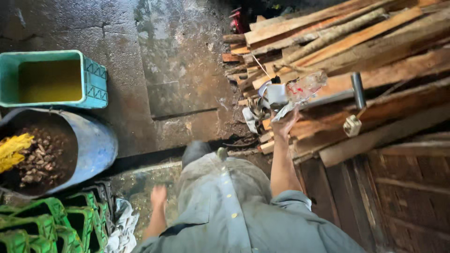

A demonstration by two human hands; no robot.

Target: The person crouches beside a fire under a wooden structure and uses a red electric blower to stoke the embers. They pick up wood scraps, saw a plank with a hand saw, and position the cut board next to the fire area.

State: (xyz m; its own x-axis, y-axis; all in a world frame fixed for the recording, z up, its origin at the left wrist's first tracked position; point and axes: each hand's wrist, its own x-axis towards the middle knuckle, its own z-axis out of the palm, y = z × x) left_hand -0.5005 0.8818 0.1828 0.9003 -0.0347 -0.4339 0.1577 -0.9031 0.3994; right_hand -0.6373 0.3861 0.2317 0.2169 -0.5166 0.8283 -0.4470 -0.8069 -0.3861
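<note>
Head view: a crumpled clear plastic wrapper (pixel 300 91) is gripped in the raised right hand (pixel 284 125), held against the stacked wooden planks (pixel 356 42). The left hand (pixel 158 197) hangs blurred; its fingers cannot be told. Placement among the planks seems next, calling for a steady reach.

Wet concrete floor (pixel 178 70) is carrying, on your left: teal crate (pixel 96 79), blue tub (pixel 101 145) of brown lumps, green crates (pixel 56 225). Stacked planks (pixel 356 42) are lying at right.

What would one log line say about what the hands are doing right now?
right hand: raised, holding clear plastic wrapper by wood pile | left hand: low, empty, above green crates | blue tub: nearby
</note>
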